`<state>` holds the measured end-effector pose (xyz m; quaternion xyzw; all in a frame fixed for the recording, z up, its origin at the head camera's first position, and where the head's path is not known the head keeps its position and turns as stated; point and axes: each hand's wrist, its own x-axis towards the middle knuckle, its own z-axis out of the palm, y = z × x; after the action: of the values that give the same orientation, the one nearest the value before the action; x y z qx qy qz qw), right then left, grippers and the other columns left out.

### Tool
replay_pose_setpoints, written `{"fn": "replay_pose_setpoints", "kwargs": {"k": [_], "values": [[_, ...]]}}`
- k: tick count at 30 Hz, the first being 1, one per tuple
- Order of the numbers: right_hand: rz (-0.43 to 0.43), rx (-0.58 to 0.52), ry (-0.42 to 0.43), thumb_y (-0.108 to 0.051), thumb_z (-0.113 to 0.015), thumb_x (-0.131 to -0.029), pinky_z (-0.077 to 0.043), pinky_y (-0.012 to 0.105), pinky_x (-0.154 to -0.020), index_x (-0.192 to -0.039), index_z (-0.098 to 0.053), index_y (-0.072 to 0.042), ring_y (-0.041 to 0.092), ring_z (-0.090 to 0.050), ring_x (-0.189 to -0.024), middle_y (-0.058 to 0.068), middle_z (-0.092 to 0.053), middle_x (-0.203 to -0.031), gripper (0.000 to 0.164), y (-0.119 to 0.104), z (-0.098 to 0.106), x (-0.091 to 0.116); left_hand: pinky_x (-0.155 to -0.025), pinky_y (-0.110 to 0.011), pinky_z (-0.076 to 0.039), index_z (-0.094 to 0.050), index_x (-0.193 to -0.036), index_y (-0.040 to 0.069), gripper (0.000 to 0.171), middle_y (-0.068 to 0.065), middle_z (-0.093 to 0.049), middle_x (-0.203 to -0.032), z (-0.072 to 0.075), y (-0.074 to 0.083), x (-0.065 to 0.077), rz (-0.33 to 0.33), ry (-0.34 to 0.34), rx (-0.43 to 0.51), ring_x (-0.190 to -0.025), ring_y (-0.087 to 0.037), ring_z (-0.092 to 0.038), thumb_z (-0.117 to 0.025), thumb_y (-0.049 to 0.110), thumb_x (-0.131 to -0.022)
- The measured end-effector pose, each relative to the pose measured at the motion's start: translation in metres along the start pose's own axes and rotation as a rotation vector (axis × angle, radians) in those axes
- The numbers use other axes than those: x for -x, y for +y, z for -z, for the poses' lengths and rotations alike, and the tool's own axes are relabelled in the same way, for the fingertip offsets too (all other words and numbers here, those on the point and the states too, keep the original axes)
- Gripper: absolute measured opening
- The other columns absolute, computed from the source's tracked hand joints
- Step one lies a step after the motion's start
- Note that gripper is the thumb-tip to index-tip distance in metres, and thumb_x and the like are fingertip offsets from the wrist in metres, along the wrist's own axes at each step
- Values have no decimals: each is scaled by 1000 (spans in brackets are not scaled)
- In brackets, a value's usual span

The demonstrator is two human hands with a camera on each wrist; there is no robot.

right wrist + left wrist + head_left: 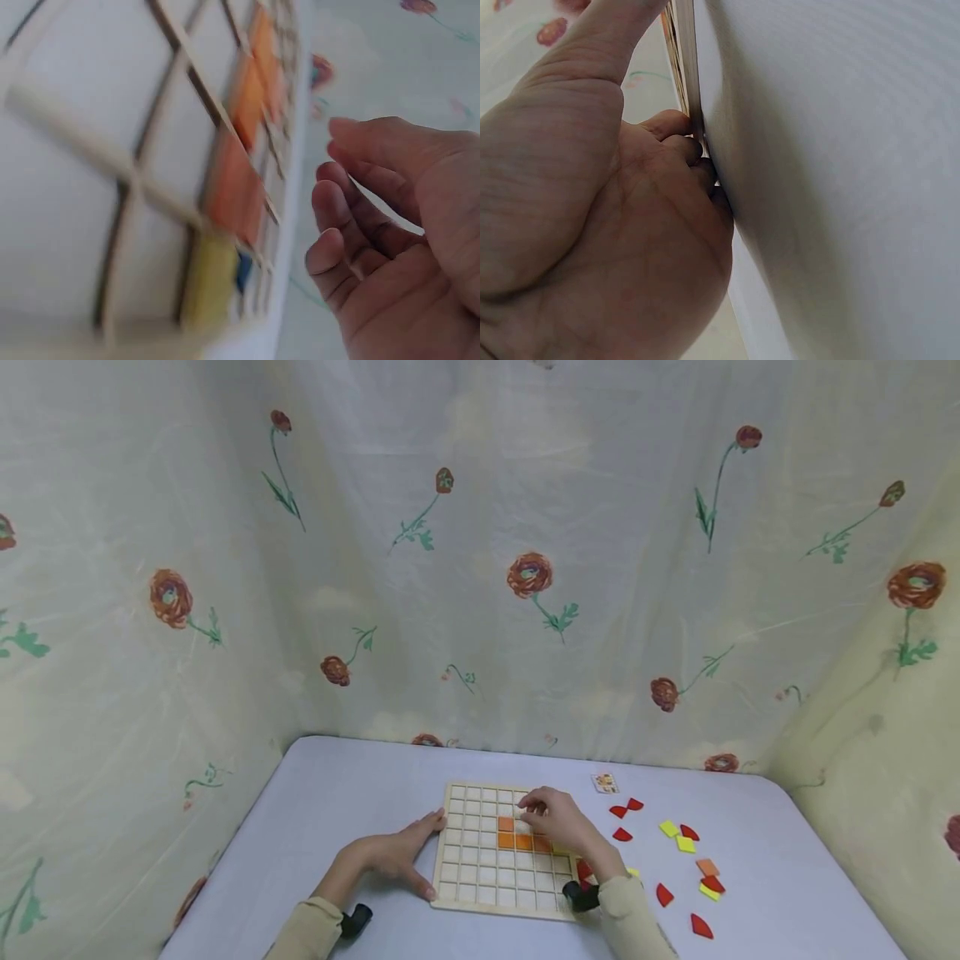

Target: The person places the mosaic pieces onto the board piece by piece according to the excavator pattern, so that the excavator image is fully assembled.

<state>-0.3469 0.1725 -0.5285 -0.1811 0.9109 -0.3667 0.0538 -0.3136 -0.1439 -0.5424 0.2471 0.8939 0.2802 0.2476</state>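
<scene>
A wooden grid board (487,876) lies on the white table. My left hand (393,852) rests against its left edge, fingers along the side and thumb by the near corner; in the left wrist view the fingertips touch the board's wooden rim (687,67). Orange square tiles (524,842) sit in several cells right of the middle. Over the board's upper right part hovers my right hand (558,818), fingers loosely bent; the right wrist view shows no piece between them. That view also shows a yellow tile (210,277) and a small blue piece (244,270) in the grid.
Right of the board lie several red quarter-circle pieces (622,834), yellow squares (686,844) and an orange square (707,867). A small picture card (604,783) is beyond them. A flowered curtain (480,610) hangs behind the table.
</scene>
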Motion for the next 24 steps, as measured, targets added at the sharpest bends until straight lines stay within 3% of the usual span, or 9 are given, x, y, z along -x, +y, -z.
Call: {"fn": "replay_pose_setpoints", "kwargs": {"k": [5, 10, 14, 19, 24], "values": [[-149, -9, 71, -20, -71, -88, -46, 25, -67, -102, -66, -11, 15, -52, -82, -1, -61, -89, 17, 13, 28, 24, -121, -50, -13, -12, -155, 10, 122, -11, -3, -164, -1, 1, 0, -2, 9, -3, -151, -30, -5, -86, 46, -64], [-295, 42, 104, -19, -73, -86, -47, 27, -70, -108, -61, -7, 18, -51, -84, 4, -59, -95, 28, 40, 53, 46, -121, -50, -14, -15, -155, 11, 120, -10, -3, -164, -1, 0, 0, -8, 6, -2, -151, -30, -5, -86, 46, -65], [-348, 83, 96, -12, -71, -85, -49, 30, -72, -109, -60, -2, 21, -51, -85, 8, -60, -98, 28, 63, 68, 59, -121, -50, -14, -14, -155, 10, 121, -10, -3, -164, -1, 0, 0, -14, 3, -6, -151, -30, -5, -86, 46, -65], [-419, 129, 74, -10, -71, -85, -53, 33, -75, -105, -59, -1, 21, -52, -84, 8, -60, -94, 25, 81, 71, 66, -121, -51, -14, -12, -155, 9, 122, -11, -3, -164, 0, 0, 2, -16, -4, 2, -151, -31, -5, -86, 45, -65], [-406, 132, 92, -8, -71, -85, -55, 35, -78, -105, -61, -1, 20, -54, -84, 8, -62, -94, 23, 86, 67, 65, -121, -51, -13, -10, -155, 8, 124, -12, -3, -164, 1, 1, 3, -19, 0, 7, -151, -32, -4, -86, 45, -65]]}}
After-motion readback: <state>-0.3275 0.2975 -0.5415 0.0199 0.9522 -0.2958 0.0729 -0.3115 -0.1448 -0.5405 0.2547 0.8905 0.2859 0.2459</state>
